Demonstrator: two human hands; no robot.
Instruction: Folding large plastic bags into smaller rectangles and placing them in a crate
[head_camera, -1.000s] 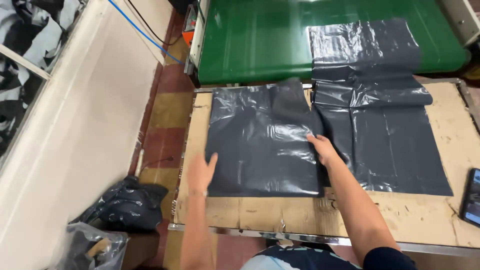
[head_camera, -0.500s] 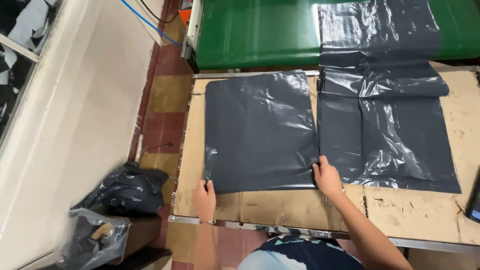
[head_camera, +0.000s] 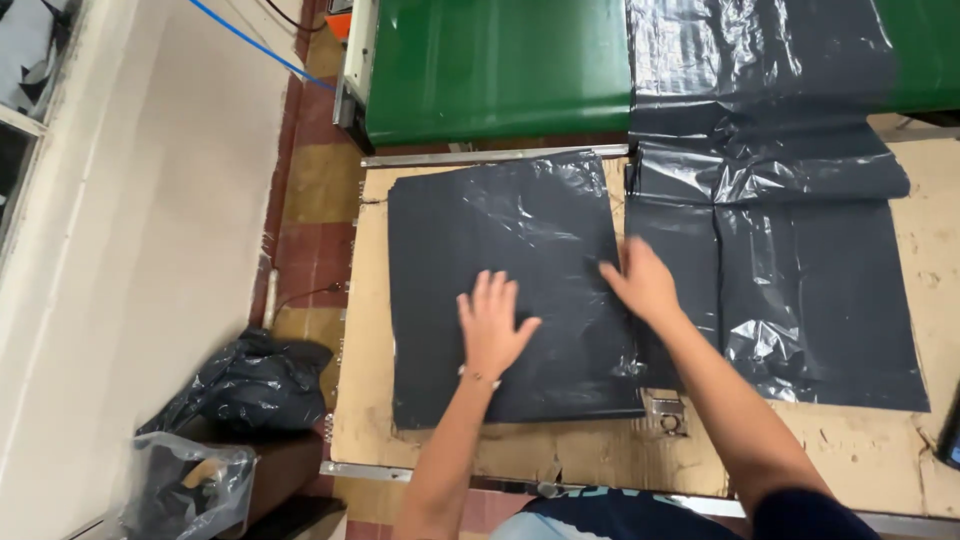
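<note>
A flat black plastic bag lies on the left part of the cardboard-covered table. My left hand rests flat on its middle with the fingers spread. My right hand presses flat on the bag's right edge, where it meets a second, longer strip of black plastic bags. That strip runs from the table up onto the green conveyor belt. Neither hand grips anything.
A crumpled black bag and a clear plastic bag lie on the floor at the lower left. A pale wall runs along the left. A dark object sits at the table's right edge. A blue cable crosses the floor.
Both hands have moved from the bag's near edge up onto its surface. The left bag lies smoother than one second ago.
</note>
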